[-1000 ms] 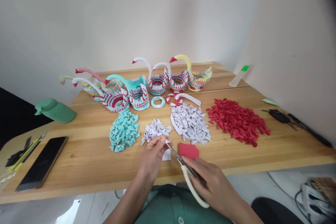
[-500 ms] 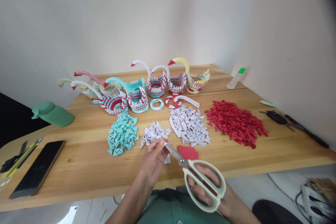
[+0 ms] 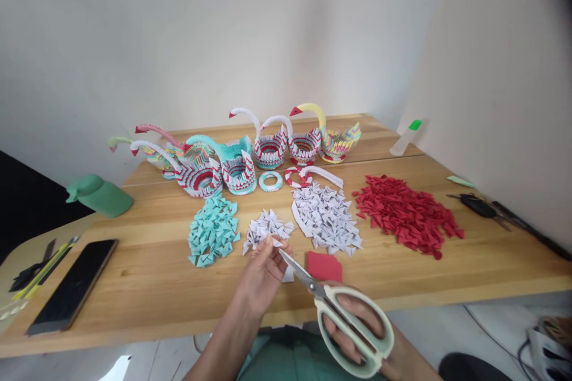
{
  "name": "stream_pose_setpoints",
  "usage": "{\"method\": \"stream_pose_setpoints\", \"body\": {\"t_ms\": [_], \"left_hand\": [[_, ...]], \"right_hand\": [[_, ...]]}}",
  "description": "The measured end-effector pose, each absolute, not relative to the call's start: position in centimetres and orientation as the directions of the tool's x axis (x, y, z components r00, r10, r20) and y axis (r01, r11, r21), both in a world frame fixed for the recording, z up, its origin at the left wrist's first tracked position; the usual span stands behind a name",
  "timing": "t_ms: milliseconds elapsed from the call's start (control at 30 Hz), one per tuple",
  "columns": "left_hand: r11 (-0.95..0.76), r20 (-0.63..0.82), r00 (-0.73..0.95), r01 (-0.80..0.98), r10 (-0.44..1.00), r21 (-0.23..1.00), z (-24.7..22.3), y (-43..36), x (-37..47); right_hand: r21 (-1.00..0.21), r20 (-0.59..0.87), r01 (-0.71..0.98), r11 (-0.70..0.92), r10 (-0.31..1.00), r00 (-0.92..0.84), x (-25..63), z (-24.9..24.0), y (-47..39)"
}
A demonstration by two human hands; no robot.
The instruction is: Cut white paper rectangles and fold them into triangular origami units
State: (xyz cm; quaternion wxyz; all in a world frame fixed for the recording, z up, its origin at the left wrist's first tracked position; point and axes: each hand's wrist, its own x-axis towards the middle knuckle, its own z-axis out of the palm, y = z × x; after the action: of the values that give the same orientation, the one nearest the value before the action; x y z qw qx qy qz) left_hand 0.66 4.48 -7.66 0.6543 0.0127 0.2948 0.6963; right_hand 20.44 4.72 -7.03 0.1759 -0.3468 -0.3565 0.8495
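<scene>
My left hand [image 3: 263,274] pinches a small folded white paper piece [image 3: 276,243] between thumb and finger, just in front of the small white heap of paper triangles [image 3: 268,227]. Through the cream handles of a pair of scissors [image 3: 333,303] go the fingers of my right hand [image 3: 353,327]. The blades look closed, and their tip lies close to the paper piece. Under and beside the blades are a red paper stack [image 3: 325,266] and a bit of white paper [image 3: 288,274], partly hidden by my left hand.
Heaps of turquoise [image 3: 213,232], white [image 3: 327,217] and red [image 3: 406,213] paper triangles lie across the wooden table [image 3: 147,286]. Behind them stand several paper swans [image 3: 239,172] and two paper rings [image 3: 270,181]. A phone [image 3: 74,286] and a green bottle [image 3: 99,195] are at left, keys [image 3: 480,205] at right.
The scissors have drawn back slightly from the paper piece, down and to the right. My left hand keeps its pinch. The whole view has shifted a little.
</scene>
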Motion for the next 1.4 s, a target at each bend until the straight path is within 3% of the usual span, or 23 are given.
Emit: {"method": "stream_pose_setpoints", "body": {"t_ms": [200, 500, 633, 1000, 1233, 1400], "left_hand": [[0.030, -0.380, -0.135, -0.918, 0.915, 0.396, -7.9, 4.3, 1.2], [0.030, -0.364, -0.117, -0.927, 0.924, 0.375, -8.0, 4.2, 1.2], [0.030, -0.377, -0.124, -0.926, 0.918, 0.376, -7.9, 4.2, 1.3], [0.015, -0.316, -0.161, -0.873, 0.935, 0.488, -7.9, 4.1, 1.1], [0.027, -0.319, -0.129, -0.896, 0.939, 0.443, -8.2, 4.3, 1.2], [0.028, -0.311, -0.138, -0.880, 0.941, 0.474, -8.4, 4.2, 1.7]], "right_hand": [[-0.726, -0.430, -0.124, -0.677, 0.586, -0.687, 20.1, -7.0, 4.6], [-0.625, -0.542, -0.085, -0.776, 0.510, -0.668, 20.7, -8.2, 4.6], [-0.614, -0.514, -0.121, -0.780, 0.512, -0.688, 21.1, -8.9, 4.5], [-0.496, -0.572, -0.161, -0.853, 0.461, -0.678, 20.6, -8.5, 4.9], [-0.556, -0.527, -0.154, -0.817, 0.489, -0.695, 20.4, -9.4, 4.8], [-0.527, -0.551, -0.162, -0.834, 0.481, -0.682, 20.4, -9.3, 4.7]]}}
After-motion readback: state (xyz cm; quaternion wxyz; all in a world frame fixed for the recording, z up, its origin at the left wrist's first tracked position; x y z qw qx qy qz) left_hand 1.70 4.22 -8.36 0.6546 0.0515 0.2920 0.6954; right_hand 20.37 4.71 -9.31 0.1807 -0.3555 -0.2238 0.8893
